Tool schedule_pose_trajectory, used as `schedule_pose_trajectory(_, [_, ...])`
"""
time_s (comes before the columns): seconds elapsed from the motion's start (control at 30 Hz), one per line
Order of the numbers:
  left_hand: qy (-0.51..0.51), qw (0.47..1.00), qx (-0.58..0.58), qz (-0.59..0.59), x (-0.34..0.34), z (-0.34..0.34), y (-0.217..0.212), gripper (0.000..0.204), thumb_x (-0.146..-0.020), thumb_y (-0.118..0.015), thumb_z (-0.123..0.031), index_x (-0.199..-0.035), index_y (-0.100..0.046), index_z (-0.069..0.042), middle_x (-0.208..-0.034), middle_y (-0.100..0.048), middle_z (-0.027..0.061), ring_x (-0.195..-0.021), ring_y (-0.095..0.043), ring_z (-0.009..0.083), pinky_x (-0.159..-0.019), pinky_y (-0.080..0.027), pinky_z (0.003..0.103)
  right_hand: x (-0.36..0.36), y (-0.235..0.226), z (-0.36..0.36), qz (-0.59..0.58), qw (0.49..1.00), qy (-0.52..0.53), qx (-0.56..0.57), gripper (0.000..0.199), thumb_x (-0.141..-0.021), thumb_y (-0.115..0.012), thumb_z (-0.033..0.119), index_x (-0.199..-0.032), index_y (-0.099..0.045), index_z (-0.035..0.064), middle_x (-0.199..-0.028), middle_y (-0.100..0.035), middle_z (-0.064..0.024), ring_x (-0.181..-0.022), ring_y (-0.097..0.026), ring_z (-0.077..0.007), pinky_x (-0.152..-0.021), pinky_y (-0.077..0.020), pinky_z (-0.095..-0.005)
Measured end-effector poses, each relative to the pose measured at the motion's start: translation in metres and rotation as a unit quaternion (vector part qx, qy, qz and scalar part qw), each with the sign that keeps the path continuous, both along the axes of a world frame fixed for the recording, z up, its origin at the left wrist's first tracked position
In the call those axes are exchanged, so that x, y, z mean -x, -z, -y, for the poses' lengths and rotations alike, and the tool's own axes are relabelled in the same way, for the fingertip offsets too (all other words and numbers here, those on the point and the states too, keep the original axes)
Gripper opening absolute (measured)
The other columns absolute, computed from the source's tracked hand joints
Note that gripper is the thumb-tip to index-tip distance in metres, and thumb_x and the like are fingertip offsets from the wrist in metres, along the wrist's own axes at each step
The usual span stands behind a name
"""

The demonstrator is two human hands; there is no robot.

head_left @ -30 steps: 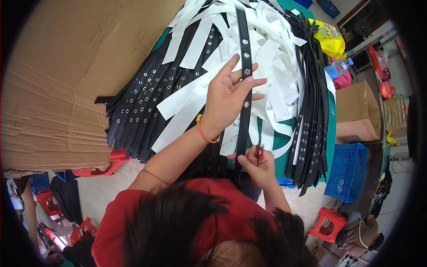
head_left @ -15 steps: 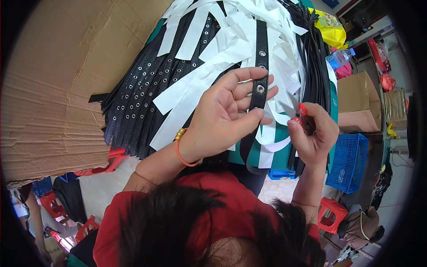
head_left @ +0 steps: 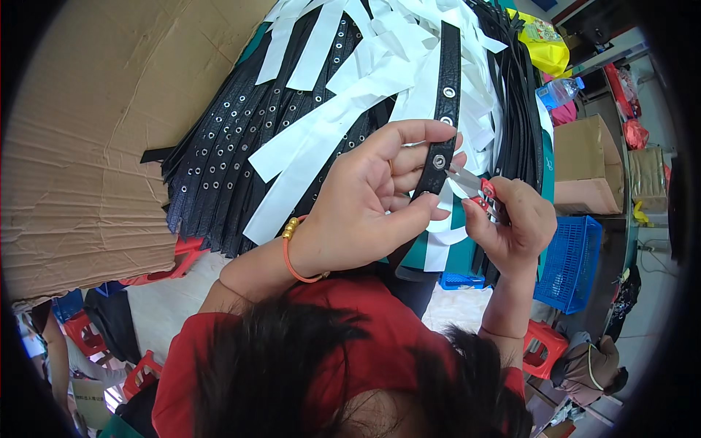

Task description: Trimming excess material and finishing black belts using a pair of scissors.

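My left hand [head_left: 380,186] holds a black leather-like strap [head_left: 450,62] upright, with its fingers behind the strap and the thumb near its lower part. Metal eyelets run along this strap. In my right hand [head_left: 520,230] are small scissors [head_left: 485,190] with red handles, their blades at the strap's right edge beside an eyelet. Whether the blades touch the strap I cannot tell. Beneath the hands lie white strips [head_left: 303,139]. To their left a thick pile of black eyelet straps [head_left: 234,150] fans out.
A large cardboard sheet [head_left: 95,146] borders the pile on the left. On the right are a yellow bag [head_left: 544,47], a bottle [head_left: 561,93], a cardboard box [head_left: 588,160], a blue basket [head_left: 572,266] and a red stool [head_left: 545,349]. Another person [head_left: 593,367] is at lower right.
The strap has shifted slightly right and down in my left hand. My right hand has brought the scissor blades from beside the strap to its right edge.
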State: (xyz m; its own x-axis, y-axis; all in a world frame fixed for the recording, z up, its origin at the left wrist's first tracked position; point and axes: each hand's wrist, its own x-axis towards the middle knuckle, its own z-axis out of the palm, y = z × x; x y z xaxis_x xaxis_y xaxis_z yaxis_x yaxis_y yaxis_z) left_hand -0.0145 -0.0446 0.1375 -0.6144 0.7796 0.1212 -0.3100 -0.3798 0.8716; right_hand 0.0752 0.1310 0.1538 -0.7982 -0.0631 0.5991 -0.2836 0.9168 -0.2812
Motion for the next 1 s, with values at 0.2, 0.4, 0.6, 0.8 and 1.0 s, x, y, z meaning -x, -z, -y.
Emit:
schedule_pose_trajectory(0.2, [0.001,1.000,-0.006,0.006,0.003,-0.004,0.001,0.052,-0.077,-0.047,0.014,-0.126,-0.030,0.006,-0.127,-0.043,0.0187,-0.117,-0.046,0.0226,-0.084,-0.051,0.029,0.004,0.002,-0.007,-0.020,0.999,-0.024,-0.042,0.019,-0.071,-0.070,0.013,-0.077,-0.057,0.0003,-0.057,-0.048,-0.0039,-0.045,-0.043,-0.0102,-0.041,-0.0289,-0.0213])
schedule_pose_trajectory(0.4, [0.010,1.000,-0.024,-0.009,0.005,-0.009,-0.001,0.051,-0.078,-0.045,0.015,-0.125,-0.030,0.004,-0.129,-0.041,0.0202,-0.118,-0.045,0.0256,-0.084,-0.050,0.030,-0.005,0.012,0.001,0.000,0.882,0.065,0.466,0.025,-0.090,-0.044,0.024,-0.081,-0.047,0.0011,-0.064,-0.052,-0.0062,-0.048,-0.043,-0.0081,-0.044,-0.0334,-0.0189])
schedule_pose_trajectory(0.6, [-0.010,0.998,-0.047,-0.046,0.007,-0.018,-0.006,0.044,-0.079,-0.043,0.014,-0.120,-0.032,0.002,-0.131,-0.039,0.0222,-0.119,-0.043,0.0268,-0.088,-0.047,0.031,-0.008,0.024,0.039,0.109,0.820,-0.008,0.562,0.037,-0.069,-0.071,-0.001,-0.072,-0.036,0.0084,-0.084,-0.060,-0.0111,-0.073,-0.057,-0.0115,-0.066,-0.0482,-0.0256])
schedule_pose_trajectory(0.8, [-0.009,0.998,-0.010,-0.058,0.000,-0.020,-0.014,0.041,-0.081,-0.042,0.015,-0.117,-0.033,0.000,-0.132,-0.037,0.0211,-0.119,-0.043,0.0268,-0.087,-0.048,0.029,-0.019,0.021,0.048,0.109,0.809,0.015,0.578,0.037,-0.073,-0.066,-0.006,-0.069,-0.032,0.0078,-0.076,-0.060,-0.0106,-0.081,-0.062,-0.0142,-0.069,-0.0518,-0.0259])
schedule_pose_trajectory(1.0, [-0.004,0.998,0.003,-0.070,-0.003,-0.024,-0.010,0.044,-0.081,-0.039,0.014,-0.122,-0.032,0.002,-0.132,-0.037,0.0205,-0.120,-0.042,0.0268,-0.088,-0.047,0.031,-0.023,0.029,0.048,0.106,0.789,0.024,0.604,0.036,-0.072,-0.068,-0.006,-0.073,-0.035,0.0097,-0.078,-0.059,-0.0055,-0.069,-0.054,-0.0056,-0.062,-0.0439,-0.0185])
